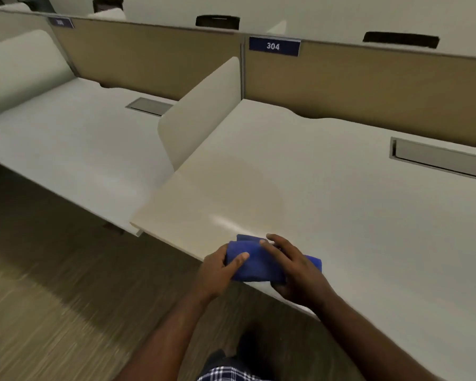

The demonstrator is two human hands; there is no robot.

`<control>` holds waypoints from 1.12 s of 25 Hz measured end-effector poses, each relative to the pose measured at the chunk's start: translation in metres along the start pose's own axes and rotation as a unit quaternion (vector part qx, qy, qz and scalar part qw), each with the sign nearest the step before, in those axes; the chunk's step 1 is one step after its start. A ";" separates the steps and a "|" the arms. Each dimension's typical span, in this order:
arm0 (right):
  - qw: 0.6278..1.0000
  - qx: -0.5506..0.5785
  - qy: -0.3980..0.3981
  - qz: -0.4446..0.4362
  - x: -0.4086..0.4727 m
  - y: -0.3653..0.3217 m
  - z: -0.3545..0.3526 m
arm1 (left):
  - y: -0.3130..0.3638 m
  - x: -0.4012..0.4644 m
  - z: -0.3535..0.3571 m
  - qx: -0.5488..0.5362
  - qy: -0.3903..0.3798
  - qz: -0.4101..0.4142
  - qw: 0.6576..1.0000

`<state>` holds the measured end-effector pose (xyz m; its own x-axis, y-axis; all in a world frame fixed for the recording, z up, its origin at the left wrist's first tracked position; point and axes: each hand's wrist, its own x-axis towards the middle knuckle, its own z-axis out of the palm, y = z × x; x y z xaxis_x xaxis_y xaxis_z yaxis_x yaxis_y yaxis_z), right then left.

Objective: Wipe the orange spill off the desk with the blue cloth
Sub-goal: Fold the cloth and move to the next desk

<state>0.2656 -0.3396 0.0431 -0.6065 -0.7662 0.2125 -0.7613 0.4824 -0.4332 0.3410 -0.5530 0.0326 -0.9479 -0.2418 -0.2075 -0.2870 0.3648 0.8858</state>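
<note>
A folded blue cloth sits at the front edge of the white desk. My left hand grips its left end, thumb on top. My right hand lies over its right half, fingers curled around it. Just beyond the cloth a pale wet streak shines on the desk top. No orange mark shows on the surface; a faint yellowish tint covers the desk's left part.
A cream divider panel stands between this desk and the neighbouring desk on the left. A tan back partition carries a blue sign reading 304. A recessed cable tray lies at the back right. Carpet floor lies below.
</note>
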 end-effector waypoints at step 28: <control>0.877 -0.220 0.240 0.353 -0.138 0.226 -0.161 | 0.202 0.183 0.258 0.028 -0.137 0.257 0.956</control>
<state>0.1403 -0.0562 0.0570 -0.9087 0.0061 0.4175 -0.1075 0.9627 -0.2482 0.0740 -0.2921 0.0662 -0.9642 0.2246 0.1407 0.2263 0.4215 0.8781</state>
